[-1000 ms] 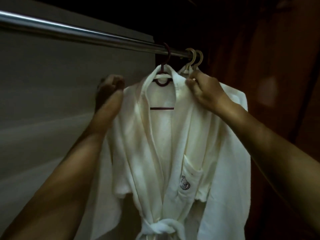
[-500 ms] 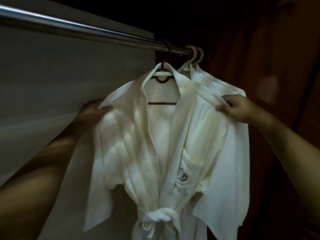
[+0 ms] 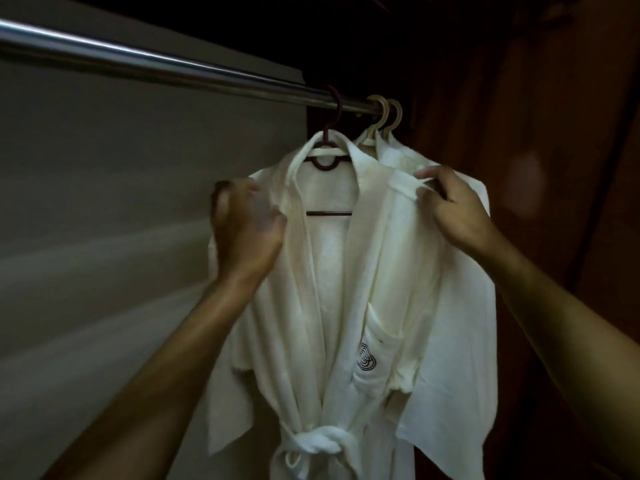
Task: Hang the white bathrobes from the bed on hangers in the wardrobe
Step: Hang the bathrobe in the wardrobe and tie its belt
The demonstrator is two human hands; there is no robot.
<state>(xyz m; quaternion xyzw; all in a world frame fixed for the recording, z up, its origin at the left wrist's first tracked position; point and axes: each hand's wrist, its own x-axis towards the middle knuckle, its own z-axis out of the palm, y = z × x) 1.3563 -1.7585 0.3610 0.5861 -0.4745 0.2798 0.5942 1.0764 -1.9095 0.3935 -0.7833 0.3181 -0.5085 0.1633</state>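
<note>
As a person squares the front bathrobe (image 3: 346,271) on its dark red hanger (image 3: 329,213), both hands have come back in from the sleeve tops, where they were spread half a second ago, to the cloth on either side of the collar. The right hand (image 3: 453,206) pinches a fold of towelling at the shoulder on its side between thumb and fingertips, lifting it slightly. The left hand (image 3: 246,233), smeared by motion, lies with fingers curled against the opposite shoulder beside the lapel; whether it has actually closed on the cloth cannot be told.

The robe hangs from the steel rail (image 3: 156,64) near its right end. It sits just in front of two pale hangers (image 3: 379,112) carrying further white robes (image 3: 398,155), close to the wardrobe's wooden side (image 3: 554,168). A second ago the hands were up at the collar by the hook. Since then the shoulders have been drawn out, and the garment sits broader and more level. Its lapels open on the hanger's crossbar, the belt (image 3: 322,441) is knotted at the waist, and the crested pocket (image 3: 377,355) faces out.

Judged from this, the hanging of this robe is as good as finished and only tidying remains. With the hook over the rail, letting go should cost nothing. Whether more robes wait on the bed is out of view.
</note>
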